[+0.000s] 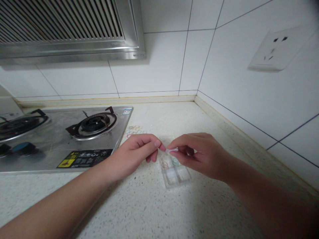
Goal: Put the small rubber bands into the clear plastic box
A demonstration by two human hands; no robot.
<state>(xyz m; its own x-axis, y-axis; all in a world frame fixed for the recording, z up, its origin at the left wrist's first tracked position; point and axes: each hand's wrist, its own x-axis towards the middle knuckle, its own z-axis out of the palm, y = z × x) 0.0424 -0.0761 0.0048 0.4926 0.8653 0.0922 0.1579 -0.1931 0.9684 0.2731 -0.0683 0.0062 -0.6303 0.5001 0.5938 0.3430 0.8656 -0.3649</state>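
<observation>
My left hand (139, 149) and my right hand (196, 154) meet above a small clear plastic box with compartments (175, 174) on the speckled countertop (154, 205). Both hands pinch a small whitish loop, apparently a tiny rubber band (171, 150), stretched between their fingertips. Inside the box lie a few small coloured rubber bands (171, 162), reddish and green. A loose cluster of coloured rubber bands (133, 130) lies on the counter behind my left hand, beside the stove.
A steel gas stove (62, 139) with two burners fills the left side. A range hood (69, 30) hangs above it. White tiled walls meet in the corner, and a wall socket (276, 49) sits on the right wall.
</observation>
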